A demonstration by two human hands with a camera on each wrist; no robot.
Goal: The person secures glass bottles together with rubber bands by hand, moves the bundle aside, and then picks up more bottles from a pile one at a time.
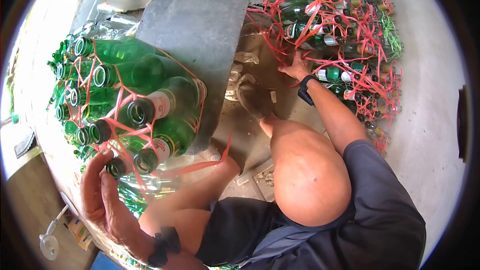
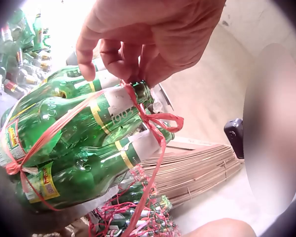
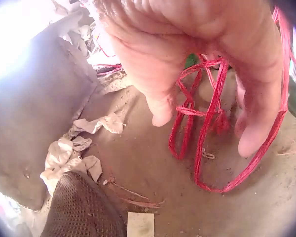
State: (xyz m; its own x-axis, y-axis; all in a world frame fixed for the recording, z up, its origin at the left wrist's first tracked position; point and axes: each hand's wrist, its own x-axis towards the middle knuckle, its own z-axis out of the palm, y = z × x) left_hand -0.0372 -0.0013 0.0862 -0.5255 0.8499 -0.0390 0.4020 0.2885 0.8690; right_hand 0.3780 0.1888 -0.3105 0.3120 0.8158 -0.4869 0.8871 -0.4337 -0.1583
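Red plastic twine binds a bundle of green glass bottles (image 1: 132, 72), mouths facing left in the head view. My left hand (image 1: 107, 195) is at the bundle's near corner, its curled fingers and thumb gripping a bottle neck (image 2: 140, 91). Close by, a twine knot (image 2: 150, 118) with a loop and a loose tail ties the necks. Over the floor on the right, my right hand (image 1: 298, 67) reaches down beside a second heap of bottles. In the right wrist view its thumb and fingers are spread apart, with loops of red twine (image 3: 202, 148) hanging between them.
A grey slab (image 1: 195, 15) lies beneath the green bundle. Twine-tangled bottles (image 1: 345, 35) stand along the pale wall at right. A shoe (image 1: 252, 100) and crumpled scraps (image 3: 71, 158) are on the floor. More loose bottles (image 2: 27, 54) lie beyond the bundle.
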